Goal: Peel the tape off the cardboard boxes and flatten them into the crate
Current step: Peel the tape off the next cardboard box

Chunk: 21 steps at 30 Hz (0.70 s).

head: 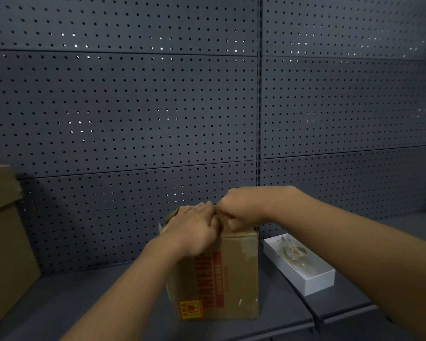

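Grey perforated metal panels [133, 107] filled the background, rising behind a dark shelf [84, 303] on which the work took place. At the far left edge stood a large plain cardboard box [3, 242], well apart from the hands and only partly in view. Near the middle of the shelf sat a smaller cardboard box [236, 279], upright, its near face printed in red with the word "MAKEUP" and a yellow handling label at the lower left corner; pale patches marked the brown surface on its right side. To the right of it, just beside but not touching, lay a shallow white tray [315, 279] holding a crumpled wad of clear tape [292, 252]. Both bare forearms reached in from below and met over the top of the smaller box. The left hand [194, 225] lay on the box's top left, fingers fairly straight and pressing down on the flaps. The right hand [241, 207] was curled into a tight fist at the top edge, directly beside the left fingertips, apparently pinching something at the seam; motion blur hid what it held, so its contents could not be told.
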{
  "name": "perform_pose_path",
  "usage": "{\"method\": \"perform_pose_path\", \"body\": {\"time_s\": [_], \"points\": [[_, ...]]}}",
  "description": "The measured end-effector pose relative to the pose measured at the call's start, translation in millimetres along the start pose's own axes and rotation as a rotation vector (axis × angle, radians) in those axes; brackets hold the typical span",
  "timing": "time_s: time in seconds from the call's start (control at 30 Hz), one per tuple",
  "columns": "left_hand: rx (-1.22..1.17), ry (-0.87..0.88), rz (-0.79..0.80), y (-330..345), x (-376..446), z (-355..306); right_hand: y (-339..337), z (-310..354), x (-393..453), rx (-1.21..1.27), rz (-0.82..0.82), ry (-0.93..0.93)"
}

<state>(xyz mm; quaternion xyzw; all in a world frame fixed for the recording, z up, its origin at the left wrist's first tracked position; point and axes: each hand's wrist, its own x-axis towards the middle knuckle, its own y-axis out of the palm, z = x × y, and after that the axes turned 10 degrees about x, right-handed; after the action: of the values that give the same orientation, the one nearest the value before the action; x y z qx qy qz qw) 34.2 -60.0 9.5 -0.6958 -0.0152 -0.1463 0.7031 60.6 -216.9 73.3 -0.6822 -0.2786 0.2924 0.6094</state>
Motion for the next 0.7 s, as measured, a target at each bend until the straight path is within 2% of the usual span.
{"method": "perform_pose_path", "body": {"time_s": [0.17, 0.47, 0.7], "points": [[-0.016, -0.020, 0.003, -2, -1, -2, 3, -11, 0, 0.131, -0.039, 0.010], [0.002, -0.021, 0.018, -6, -2, -5, 12, -27, -2, 0.226, -0.157, 0.040], [-0.027, -0.026, 0.005, -6, -5, -3, 16, -47, -10, 0.527, -0.169, 0.021]]}}
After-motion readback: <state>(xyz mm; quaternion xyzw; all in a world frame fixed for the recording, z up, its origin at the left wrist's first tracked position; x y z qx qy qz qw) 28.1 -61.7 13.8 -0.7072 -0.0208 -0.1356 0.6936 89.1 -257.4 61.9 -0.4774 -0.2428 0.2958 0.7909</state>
